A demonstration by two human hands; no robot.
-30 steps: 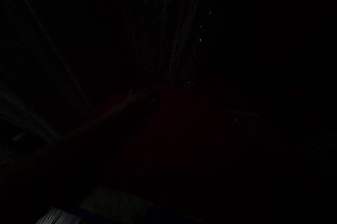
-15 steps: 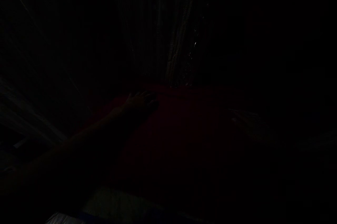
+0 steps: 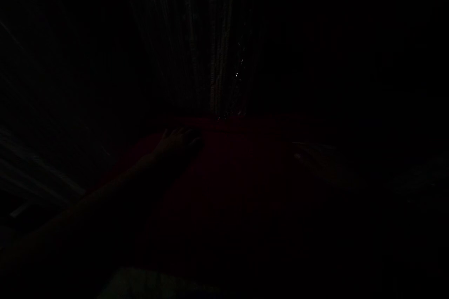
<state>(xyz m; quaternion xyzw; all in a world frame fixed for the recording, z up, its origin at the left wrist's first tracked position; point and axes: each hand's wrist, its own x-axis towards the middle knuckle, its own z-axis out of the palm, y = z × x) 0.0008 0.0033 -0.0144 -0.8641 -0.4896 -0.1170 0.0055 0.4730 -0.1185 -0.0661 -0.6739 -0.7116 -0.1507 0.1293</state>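
Note:
The picture is very dark. My left hand (image 3: 178,142) lies on the far part of a deep red, flat surface (image 3: 231,168), palm down, its fingers stretched out and somewhat apart. It appears to hold nothing. My left forearm (image 3: 115,184) comes in from the lower left across the red surface. Toward the right side of that surface shows a faint pale shape (image 3: 312,154), likely my right hand. Its fingers are lost in the dark, and whether it holds anything cannot be made out.
Beyond the red surface hangs dim, vertically streaked material (image 3: 213,55) with small bright glints (image 3: 236,74) on its right. Pale slanting bands (image 3: 42,168) run along the left. A dull greenish patch (image 3: 140,282) shows at the bottom. The far right is black.
The view has shifted a little, so the streaked material, my left hand and the faint shape at right appear farther left. My left hand stays flat on the red surface.

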